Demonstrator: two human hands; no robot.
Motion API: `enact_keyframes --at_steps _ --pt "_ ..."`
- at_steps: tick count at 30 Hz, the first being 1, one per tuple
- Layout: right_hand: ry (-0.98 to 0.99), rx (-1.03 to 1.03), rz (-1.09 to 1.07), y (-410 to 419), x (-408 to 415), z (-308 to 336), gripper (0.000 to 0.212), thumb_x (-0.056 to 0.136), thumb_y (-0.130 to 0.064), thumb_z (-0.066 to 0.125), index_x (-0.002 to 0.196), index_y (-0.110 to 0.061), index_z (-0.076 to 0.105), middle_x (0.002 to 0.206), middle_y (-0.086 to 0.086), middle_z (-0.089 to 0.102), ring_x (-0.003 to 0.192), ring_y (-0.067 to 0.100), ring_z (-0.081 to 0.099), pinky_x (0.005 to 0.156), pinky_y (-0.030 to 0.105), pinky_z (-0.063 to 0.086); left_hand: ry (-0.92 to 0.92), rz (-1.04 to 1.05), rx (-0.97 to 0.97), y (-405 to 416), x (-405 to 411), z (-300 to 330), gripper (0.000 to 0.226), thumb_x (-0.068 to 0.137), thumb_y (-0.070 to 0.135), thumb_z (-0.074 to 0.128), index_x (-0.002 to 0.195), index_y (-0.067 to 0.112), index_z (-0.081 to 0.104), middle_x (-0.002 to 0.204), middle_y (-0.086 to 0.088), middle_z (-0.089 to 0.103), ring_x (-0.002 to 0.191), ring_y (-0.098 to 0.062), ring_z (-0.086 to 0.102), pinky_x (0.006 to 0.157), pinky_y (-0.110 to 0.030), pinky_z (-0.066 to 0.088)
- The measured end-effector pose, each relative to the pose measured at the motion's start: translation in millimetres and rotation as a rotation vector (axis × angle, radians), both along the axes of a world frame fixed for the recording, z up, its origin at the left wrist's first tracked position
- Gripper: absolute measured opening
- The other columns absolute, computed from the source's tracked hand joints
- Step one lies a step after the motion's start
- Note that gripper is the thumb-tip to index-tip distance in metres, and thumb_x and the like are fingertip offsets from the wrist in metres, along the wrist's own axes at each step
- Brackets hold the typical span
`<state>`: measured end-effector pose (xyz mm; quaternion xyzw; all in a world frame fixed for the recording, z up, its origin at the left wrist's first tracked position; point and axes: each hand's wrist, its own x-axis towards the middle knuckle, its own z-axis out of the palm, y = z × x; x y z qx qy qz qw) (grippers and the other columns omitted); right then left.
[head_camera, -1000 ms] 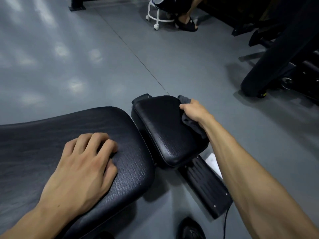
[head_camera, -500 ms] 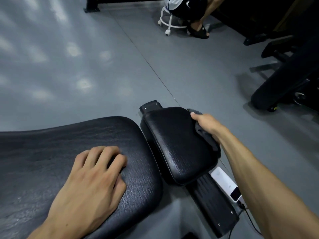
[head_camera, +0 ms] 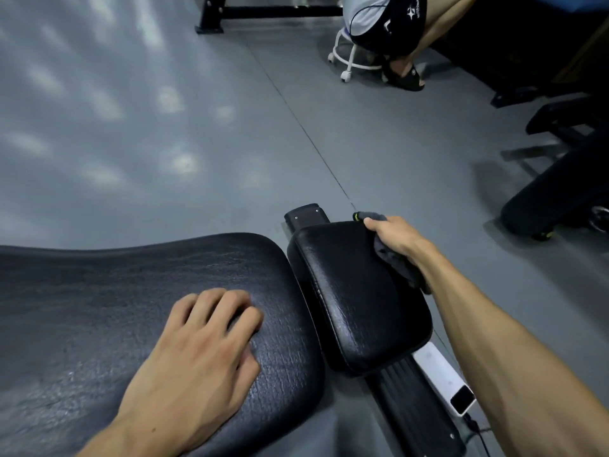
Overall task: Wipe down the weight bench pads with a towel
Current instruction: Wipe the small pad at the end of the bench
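The small seat pad (head_camera: pixel 359 291) sits right of centre in the frame, tilted, with the long back pad (head_camera: pixel 131 291) stretching away to the lower left, a narrow gap between them. Over the last second the grey towel (head_camera: pixel 392 255) has slid along the seat pad's right edge towards its far corner; a second ago the fist sat lower on that side, and now it is up at the top right corner of the pad, with a tuft of cloth poking out past the knuckles. To my eye that means the side edge has had its pass, and the pad's broad top face and the back pad are probably still to come.

The right hand (head_camera: pixel 395 237) is closed round the bunched towel, fingers curled over the pad's rim and pressing the cloth against it, the rest of the towel trailing down under the wrist. The forearm runs straight in from the lower right corner.

The left hand (head_camera: pixel 197 347) has not shifted: it lies palm down on the back pad near its rounded end, fingers slightly bent and close together, holding nothing, seemingly a brace.

Below the seat pad a white device (head_camera: pixel 445 377) with a cable lies beside the bench's black frame rail (head_camera: pixel 415 404). At the top of the frame someone sits on a white stool (head_camera: pixel 349 57).
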<state>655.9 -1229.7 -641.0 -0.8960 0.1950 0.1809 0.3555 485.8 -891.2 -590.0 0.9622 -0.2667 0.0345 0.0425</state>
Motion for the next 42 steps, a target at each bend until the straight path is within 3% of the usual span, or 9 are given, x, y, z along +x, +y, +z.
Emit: enact_keyframes --at_steps 3,11,15,18,22,26,32,36,42 --pt "0.007 -0.131 0.114 29 29 9 0.037 0.096 -0.046 0.048 0.108 -0.015 0.065 0.113 0.011 0.071 0.106 0.029 0.065 0.098 0.04 0.048 0.009 0.001 0.003 -1 0 1 0.022 0.082 0.032 0.056 0.101 0.021 0.061 0.116 0.0 0.057 0.105 -0.03 0.056 0.091 -0.047 0.045" --pt "-0.164 -0.339 0.516 84 14 20 0.039 0.097 -0.055 0.04 0.114 -0.029 0.064 0.129 0.005 0.067 0.12 0.032 0.058 0.1 0.043 0.041 0.032 0.021 0.003 -3 -3 5 0.021 0.083 0.033 0.052 0.099 0.022 0.058 0.113 0.001 0.056 0.101 -0.028 0.054 0.093 -0.047 0.044" --pt "-0.065 -0.318 0.476 80 28 25 0.039 0.088 -0.062 0.043 0.094 -0.028 0.062 0.117 0.004 0.072 0.114 0.03 0.061 0.098 0.044 0.045 0.048 0.028 0.009 -2 -1 5 0.021 0.083 0.034 0.053 0.1 0.023 0.057 0.114 0.002 0.055 0.101 -0.027 0.053 0.094 -0.046 0.043" --pt "0.024 -0.331 0.46 97 42 30 0.042 0.083 -0.051 0.048 0.081 -0.015 0.068 0.08 0.008 0.075 0.091 0.028 0.066 0.086 0.04 0.049 0.052 0.032 0.011 -3 -1 5 0.02 0.084 0.034 0.052 0.1 0.023 0.056 0.113 0.003 0.054 0.101 -0.026 0.051 0.093 -0.044 0.042" --pt "-0.095 -0.337 0.528 117 33 25 0.028 0.088 -0.046 0.045 0.077 -0.023 0.057 0.104 0.01 0.068 0.096 0.033 0.056 0.08 0.042 0.041 0.051 0.039 0.016 -3 -1 6 0.02 0.084 0.035 0.052 0.099 0.023 0.054 0.113 0.003 0.053 0.101 -0.026 0.051 0.094 -0.044 0.041" --pt "-0.168 -0.285 0.544 112 22 21 0.031 0.096 -0.043 0.041 0.072 -0.025 0.048 0.101 0.004 0.065 0.096 0.03 0.053 0.079 0.042 0.038 0.054 0.035 0.015 -3 -1 5 0.02 0.083 0.035 0.054 0.099 0.023 0.054 0.112 0.002 0.053 0.1 -0.027 0.051 0.093 -0.044 0.042" --pt "-0.081 -0.279 0.58 125 42 23 0.032 0.091 -0.044 0.046 0.078 -0.016 0.055 0.098 0.01 0.067 0.097 0.035 0.059 0.079 0.043 0.044 0.032 0.024 -0.004 -3 1 0 0.02 0.083 0.035 0.053 0.099 0.023 0.054 0.113 0.003 0.053 0.1 -0.026 0.051 0.093 -0.043 0.042" --pt "-0.214 -0.314 0.671 145 17 25 0.035 0.094 -0.049 0.04 0.092 -0.022 0.062 0.116 0.013 0.069 0.11 0.037 0.059 0.086 0.043 0.044 0.019 0.026 0.003 -4 0 0 0.019 0.084 0.035 0.052 0.098 0.023 0.053 0.112 0.002 0.052 0.1 -0.026 0.05 0.094 -0.043 0.041" --pt "-0.35 -0.34 0.675 151 -17 29 0.038 0.102 -0.045 0.033 0.092 -0.016 0.055 0.102 0.02 0.07 0.101 0.04 0.06 0.088 0.042 0.043 0.0 0.021 -0.001 -2 -1 1 0.018 0.086 0.035 0.05 0.1 0.024 0.052 0.111 0.003 0.052 0.1 -0.026 0.049 0.094 -0.043 0.04"
